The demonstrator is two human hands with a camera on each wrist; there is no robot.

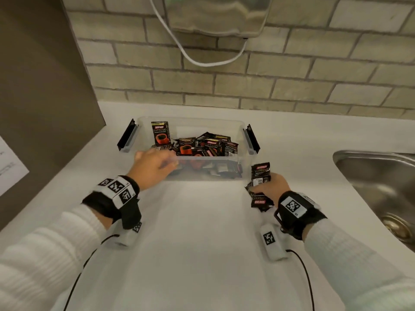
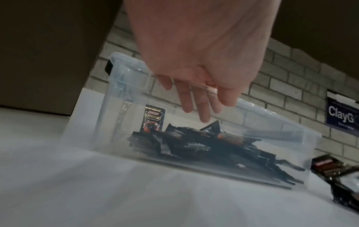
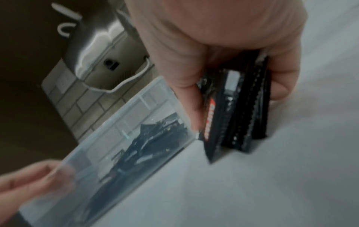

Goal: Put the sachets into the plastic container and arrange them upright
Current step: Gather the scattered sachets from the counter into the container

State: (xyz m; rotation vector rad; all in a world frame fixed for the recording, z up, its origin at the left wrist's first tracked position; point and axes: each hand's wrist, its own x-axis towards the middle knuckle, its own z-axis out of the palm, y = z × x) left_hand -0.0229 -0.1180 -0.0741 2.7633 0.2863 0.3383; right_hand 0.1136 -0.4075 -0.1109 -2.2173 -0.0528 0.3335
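A clear plastic container point(image 1: 190, 119) stands on the white counter. One black-and-red sachet point(image 1: 160, 133) leans upright against its far-left wall, and a loose pile of sachets point(image 1: 206, 147) lies flat across the bottom. My left hand point(image 1: 168, 162) reaches over the near-left rim with its fingers point(image 2: 202, 110) relaxed and straight, holding nothing. Just right of the container's near-right corner, my right hand point(image 1: 267, 187) grips a bundle of several sachets point(image 1: 260, 173) standing on edge on the counter. The same bundle point(image 3: 233, 122) shows between thumb and fingers in the right wrist view.
A steel sink point(image 1: 377, 176) is set into the counter at the right. Above, a metal wall unit point(image 1: 217, 14) with a white cable hangs on the brick wall. At the left stands a brown panel point(image 1: 33, 86). Black latches point(image 1: 128, 135) stick out from the container's ends.
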